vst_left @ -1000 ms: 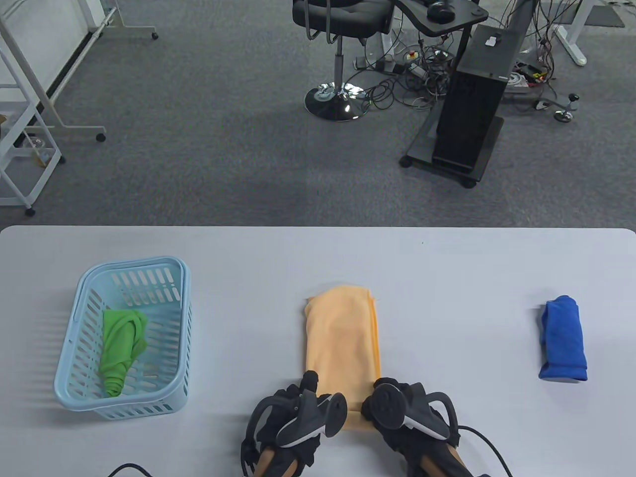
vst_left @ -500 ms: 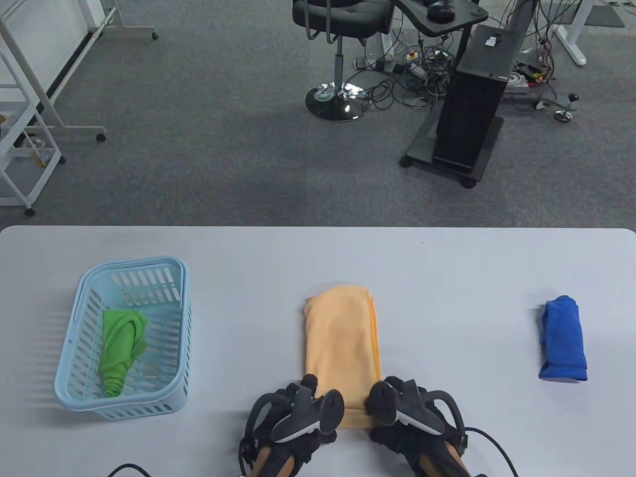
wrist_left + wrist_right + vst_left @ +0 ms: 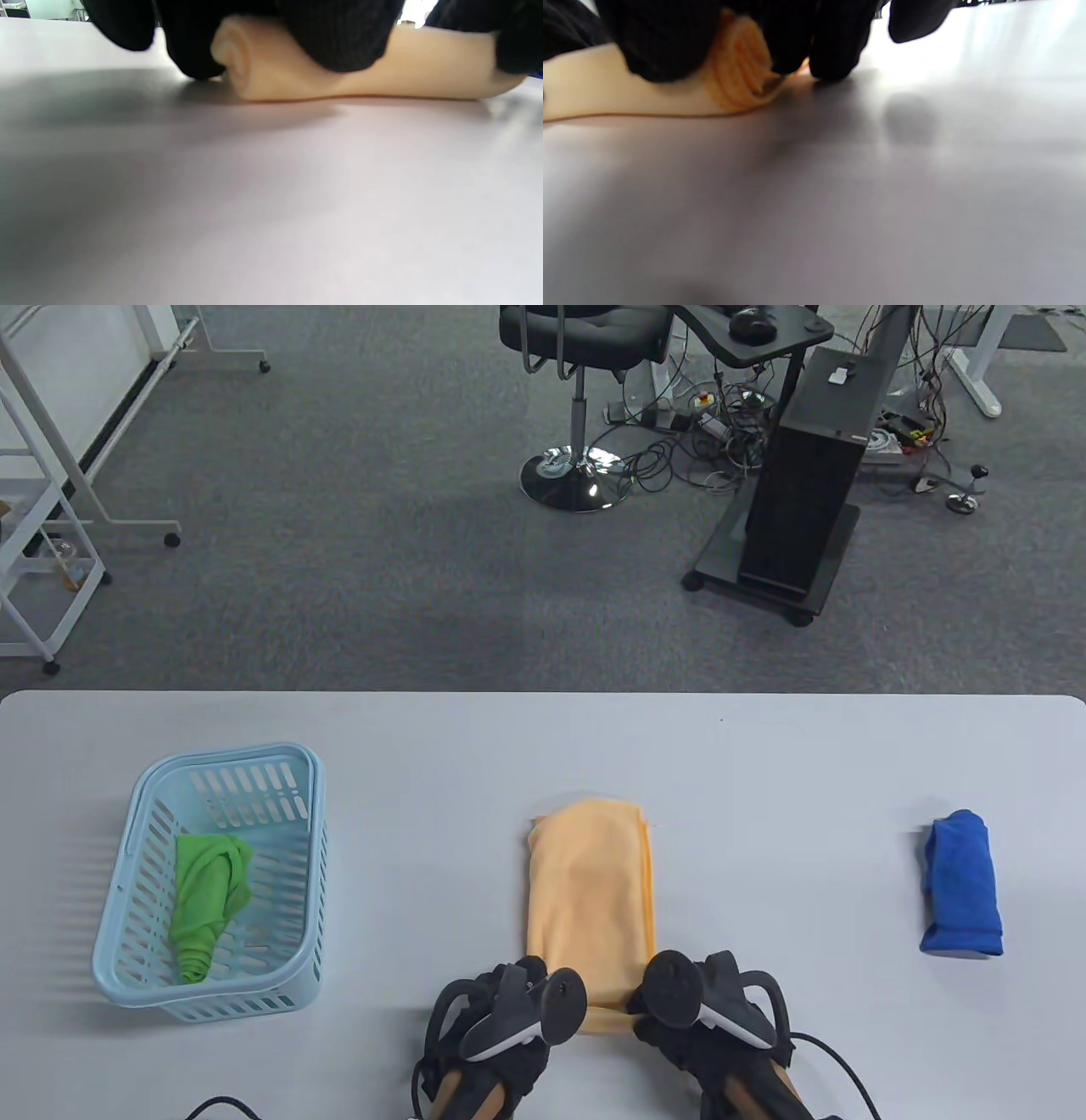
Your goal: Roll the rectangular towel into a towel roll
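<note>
both hands, left hand (image 3: 509,1027) and right hand (image 3: 704,1014), curl their fingers over the rolled near end of the towel (image 3: 591,891) at bottom centre. its flat length runs straight up the frame, both hands equally near, so rolling heads upward.

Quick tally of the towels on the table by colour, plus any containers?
Orange towel: 1, partly rolled at the near end
Green towel: 1, inside the basket
Blue towel: 1, already rolled
Light blue basket: 1
Total: 3 towels, 1 basket, 4 things
</note>
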Demonstrator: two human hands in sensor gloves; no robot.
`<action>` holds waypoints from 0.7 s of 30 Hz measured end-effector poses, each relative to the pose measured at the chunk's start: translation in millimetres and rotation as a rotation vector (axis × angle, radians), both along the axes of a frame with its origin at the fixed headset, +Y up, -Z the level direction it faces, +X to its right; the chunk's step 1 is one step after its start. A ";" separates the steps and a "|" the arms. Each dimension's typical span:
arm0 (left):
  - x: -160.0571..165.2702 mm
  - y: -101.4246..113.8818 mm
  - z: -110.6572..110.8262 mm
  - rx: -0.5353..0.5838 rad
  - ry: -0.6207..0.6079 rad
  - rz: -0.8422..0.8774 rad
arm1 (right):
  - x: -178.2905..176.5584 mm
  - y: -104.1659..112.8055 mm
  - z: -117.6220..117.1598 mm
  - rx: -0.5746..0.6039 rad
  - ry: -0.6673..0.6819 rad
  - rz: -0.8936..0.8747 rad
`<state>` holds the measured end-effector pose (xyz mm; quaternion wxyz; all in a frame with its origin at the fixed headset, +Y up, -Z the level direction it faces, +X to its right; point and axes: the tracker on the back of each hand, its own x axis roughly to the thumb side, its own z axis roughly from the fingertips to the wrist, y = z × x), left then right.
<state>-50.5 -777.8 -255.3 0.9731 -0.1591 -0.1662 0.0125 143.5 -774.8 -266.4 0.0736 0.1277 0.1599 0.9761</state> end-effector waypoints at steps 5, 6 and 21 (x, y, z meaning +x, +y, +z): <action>1.8 -0.2 0.7 -0.009 0.002 -0.018 | 7.8 7.5 -0.7 -0.037 -0.019 -0.017; 3.5 -0.7 1.2 0.002 -0.014 -0.007 | 9.7 7.8 -1.9 -0.019 -0.027 -0.021; -1.4 7.4 1.4 0.171 0.072 0.063 | -0.2 2.7 2.7 0.148 0.049 -0.003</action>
